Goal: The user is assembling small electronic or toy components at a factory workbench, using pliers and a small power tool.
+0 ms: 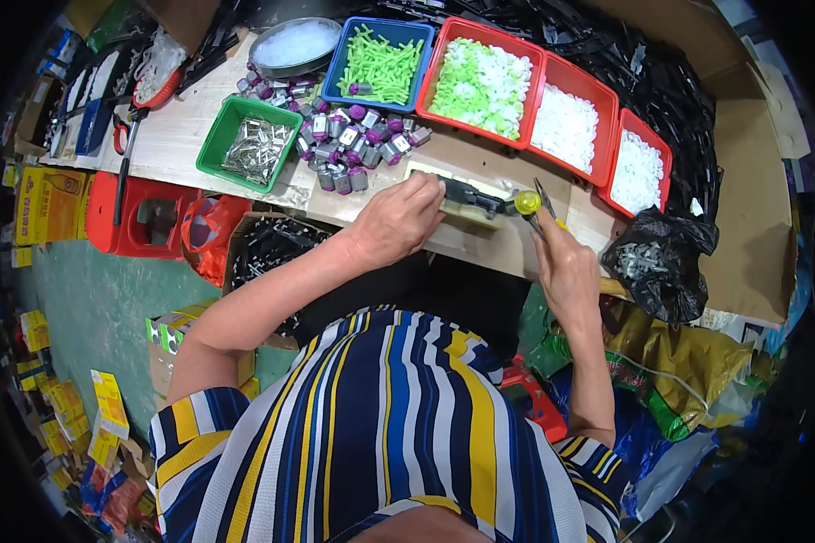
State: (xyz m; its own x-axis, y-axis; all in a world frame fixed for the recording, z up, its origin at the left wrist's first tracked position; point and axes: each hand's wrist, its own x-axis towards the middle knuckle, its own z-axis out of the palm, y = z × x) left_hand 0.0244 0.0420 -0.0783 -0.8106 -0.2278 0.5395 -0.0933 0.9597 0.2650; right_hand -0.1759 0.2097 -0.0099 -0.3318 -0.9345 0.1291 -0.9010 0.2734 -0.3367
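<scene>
Black part (473, 195) touches pinched left hand (397, 219); curled right hand (569, 270) holds pliers (544, 196)

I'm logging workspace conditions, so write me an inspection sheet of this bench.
Surface: pale table, partly covered by trays and loose parts.
Things in hand: black part, with a yellow round piece near its right end; pliers-like tool.
Clutter: purple-ended metal pieces loose beside the green tray.
Hands: left hand grips the black part; right hand holds the tool.
Cables: thin white cord over a gold bag, type unclear.
Surroundings: red stool, green floor.
</scene>
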